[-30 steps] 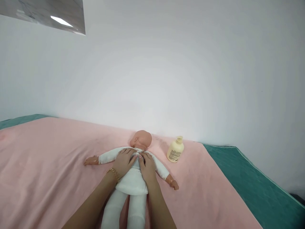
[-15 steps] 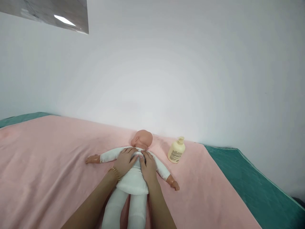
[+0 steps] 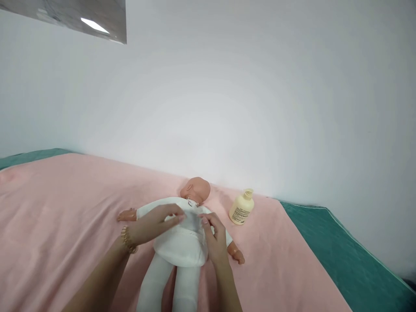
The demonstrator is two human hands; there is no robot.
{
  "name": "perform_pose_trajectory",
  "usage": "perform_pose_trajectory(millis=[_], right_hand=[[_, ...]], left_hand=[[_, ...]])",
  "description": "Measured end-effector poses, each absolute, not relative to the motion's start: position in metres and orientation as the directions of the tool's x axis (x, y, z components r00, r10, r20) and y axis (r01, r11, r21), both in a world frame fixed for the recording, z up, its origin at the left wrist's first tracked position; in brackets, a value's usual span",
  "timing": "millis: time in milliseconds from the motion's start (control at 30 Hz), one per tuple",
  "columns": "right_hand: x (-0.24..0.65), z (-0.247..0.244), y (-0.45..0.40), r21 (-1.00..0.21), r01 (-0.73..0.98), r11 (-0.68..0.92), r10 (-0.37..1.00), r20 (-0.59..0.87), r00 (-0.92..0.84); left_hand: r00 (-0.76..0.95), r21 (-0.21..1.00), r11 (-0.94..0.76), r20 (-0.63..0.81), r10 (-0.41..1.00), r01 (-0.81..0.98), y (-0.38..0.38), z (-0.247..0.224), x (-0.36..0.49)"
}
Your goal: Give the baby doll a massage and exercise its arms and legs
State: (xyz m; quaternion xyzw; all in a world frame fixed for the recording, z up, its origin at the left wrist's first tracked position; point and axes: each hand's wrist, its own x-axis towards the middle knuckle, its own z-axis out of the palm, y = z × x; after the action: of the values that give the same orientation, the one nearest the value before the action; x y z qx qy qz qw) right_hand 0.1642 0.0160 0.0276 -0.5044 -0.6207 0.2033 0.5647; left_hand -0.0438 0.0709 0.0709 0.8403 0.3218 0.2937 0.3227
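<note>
A bald doll [image 3: 182, 249] in white clothing lies face down, its head turned left and its arms spread. Over the left side of its back is my left hand [image 3: 159, 223], its fingers bent and the thumb close to the fingertips. My right hand [image 3: 215, 234] is curled at the right side of the back, thumb and forefinger brought together in a pinch. The fingertips of both hands point towards each other across a greyish patch [image 3: 192, 222] on the back. Whether they grip the cloth there is too blurred to tell.
A pale yellow pump bottle [image 3: 242, 208] stands to the right of the doll's head. Under everything lies a pink sheet [image 3: 286, 255], with green covering [image 3: 344, 247] at its right and far left. A white wall [image 3: 227, 95] rises directly behind.
My hands have gone from lying flat on the upper back to curled fingers slightly lower down. Both wrists have swung outward, baring more of the doll's back.
</note>
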Motion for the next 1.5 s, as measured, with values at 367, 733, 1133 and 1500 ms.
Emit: perform_pose_trajectory(millis=[367,733,1133,1500], right_hand=[[0.166,0.032,-0.004,-0.778,0.502,0.376,0.913,0.218,-0.345],[0.171,0.020,0.001,-0.840,0.464,0.281,0.936,0.133,-0.327],[0.165,0.023,0.009,-0.785,0.553,0.279,0.958,0.183,-0.223],[0.171,0.007,0.020,-0.803,0.515,0.301,0.951,0.289,-0.106]], left_hand=[[0.821,0.676,-0.654,0.127,0.557,0.339,0.046,0.063,-0.048],[0.840,0.667,-0.668,0.116,0.531,0.331,0.059,0.043,-0.041],[0.797,0.525,-0.774,0.263,0.544,0.355,0.072,0.033,-0.039],[0.813,0.638,-0.690,0.167,0.557,0.341,0.076,0.045,-0.043]])
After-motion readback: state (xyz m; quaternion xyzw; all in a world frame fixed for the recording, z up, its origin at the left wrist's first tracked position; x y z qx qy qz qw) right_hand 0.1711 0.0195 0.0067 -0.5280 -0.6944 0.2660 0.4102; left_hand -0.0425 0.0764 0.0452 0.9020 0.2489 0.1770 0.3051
